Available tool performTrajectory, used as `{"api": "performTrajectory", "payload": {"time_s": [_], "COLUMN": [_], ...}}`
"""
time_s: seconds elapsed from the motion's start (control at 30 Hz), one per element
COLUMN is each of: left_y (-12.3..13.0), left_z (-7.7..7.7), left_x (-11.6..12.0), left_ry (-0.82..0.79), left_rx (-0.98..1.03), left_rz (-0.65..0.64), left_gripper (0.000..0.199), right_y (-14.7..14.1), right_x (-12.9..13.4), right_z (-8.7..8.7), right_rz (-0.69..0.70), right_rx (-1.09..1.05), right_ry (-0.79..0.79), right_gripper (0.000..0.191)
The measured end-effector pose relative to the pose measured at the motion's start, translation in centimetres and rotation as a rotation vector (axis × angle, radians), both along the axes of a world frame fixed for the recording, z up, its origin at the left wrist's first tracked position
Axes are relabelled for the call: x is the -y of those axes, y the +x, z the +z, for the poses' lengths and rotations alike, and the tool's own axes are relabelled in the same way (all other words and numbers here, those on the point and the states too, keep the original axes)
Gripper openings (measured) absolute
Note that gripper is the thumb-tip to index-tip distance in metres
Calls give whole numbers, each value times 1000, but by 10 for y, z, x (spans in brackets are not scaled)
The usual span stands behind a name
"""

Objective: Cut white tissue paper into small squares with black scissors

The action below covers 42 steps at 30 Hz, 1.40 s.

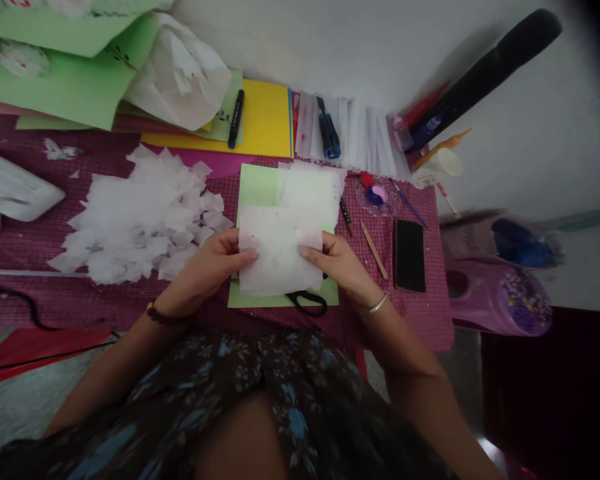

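Left hand (219, 260) and right hand (336, 261) each pinch a side of the paper (280, 257), thumbs on top, fingers curled. Held between them, it is white, thin, roughly square, faintly specked, its lower edge uneven.

Black phone (409, 257) near pencil (374, 250); cutter (329, 135) on clear plastic (359, 137).

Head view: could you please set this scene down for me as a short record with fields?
Left grip: on white sheet, left side
Right grip: on the same sheet, right side
Below sheet: green paper; black handle, partly hidden
Left of sheet: paper pile
Right of sheet: pencil, phone
Near wall: cutter, marker
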<state>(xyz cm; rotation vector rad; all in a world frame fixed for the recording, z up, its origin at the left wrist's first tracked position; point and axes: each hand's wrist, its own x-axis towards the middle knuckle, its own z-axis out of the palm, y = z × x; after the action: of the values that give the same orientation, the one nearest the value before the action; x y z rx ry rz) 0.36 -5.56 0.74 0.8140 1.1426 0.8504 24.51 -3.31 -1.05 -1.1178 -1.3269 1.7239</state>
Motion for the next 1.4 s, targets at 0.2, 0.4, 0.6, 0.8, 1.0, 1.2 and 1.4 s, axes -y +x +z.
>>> {"api": "performTrajectory", "payload": {"time_s": [0.2,0.4,0.6,0.8,1.0,1.2,1.4], "left_y": [-3,-7,-12,-5,-2,2,2], "left_z": [3,1,0,14,11,5,8], "left_x": [1,2,7,9,7,2,-2], "left_ry": [-13,14,143,129,43,-25,-41], "left_rx": [6,-49,-160,-85,55,40,48], "left_rz": [32,100,47,116,136,189,159], "left_gripper": [26,21,11,9,6,5,18], "right_y": [2,6,7,10,8,11,16], "right_x": [0,-1,1,1,1,2,1], "right_z": [0,-4,-3,8,9,4,3], "right_rz": [-26,-67,-116,-65,-72,-43,11], "right_rx": [0,10,25,-35,-76,-93,-29], "right_ry": [-8,51,87,-6,-74,-50,-1], "right_gripper": [32,25,20,12,9,10,14]}}
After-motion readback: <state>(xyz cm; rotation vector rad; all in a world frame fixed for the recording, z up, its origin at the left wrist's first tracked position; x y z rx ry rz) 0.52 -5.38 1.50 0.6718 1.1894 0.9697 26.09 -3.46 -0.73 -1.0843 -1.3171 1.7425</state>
